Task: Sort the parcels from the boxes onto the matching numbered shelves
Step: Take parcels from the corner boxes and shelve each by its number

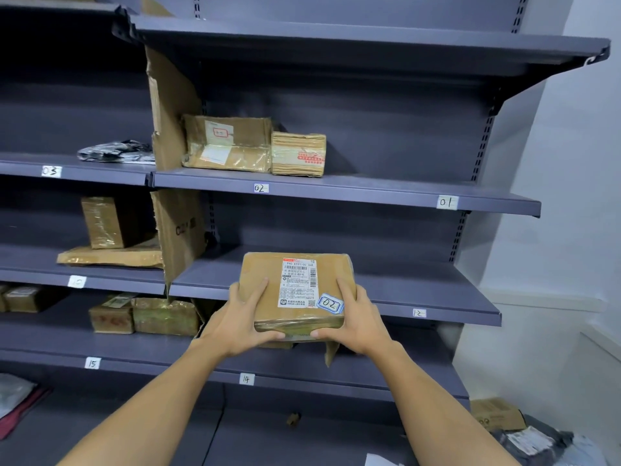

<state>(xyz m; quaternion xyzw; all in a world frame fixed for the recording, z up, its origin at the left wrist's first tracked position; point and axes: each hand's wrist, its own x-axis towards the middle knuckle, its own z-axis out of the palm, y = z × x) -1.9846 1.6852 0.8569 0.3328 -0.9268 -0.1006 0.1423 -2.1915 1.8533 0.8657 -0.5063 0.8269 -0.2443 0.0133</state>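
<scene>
Below shelf 02 (369,191): parcel (295,284) tagged 02, held in mid-air.
Left hand (247,314): gripping left edge.
Right hand (358,317): gripping right edge.
Handling: likely light, stiff card (surface looks slick); hold by sides.

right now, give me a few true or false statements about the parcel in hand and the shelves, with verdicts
1. The left hand and the right hand both grip the parcel. True.
2. The blue-edged sticker on that parcel reads 12. False: it reads 02.
3. Two cardboard parcels sit on the shelf above the 02 tag. True.
4. The held parcel already rests on that shelf. False: it is held lower down, in front of the shelf with the 12 tag.
5. A grey bag lies above the 01 tag. False: it lies above the 03 tag.
</scene>
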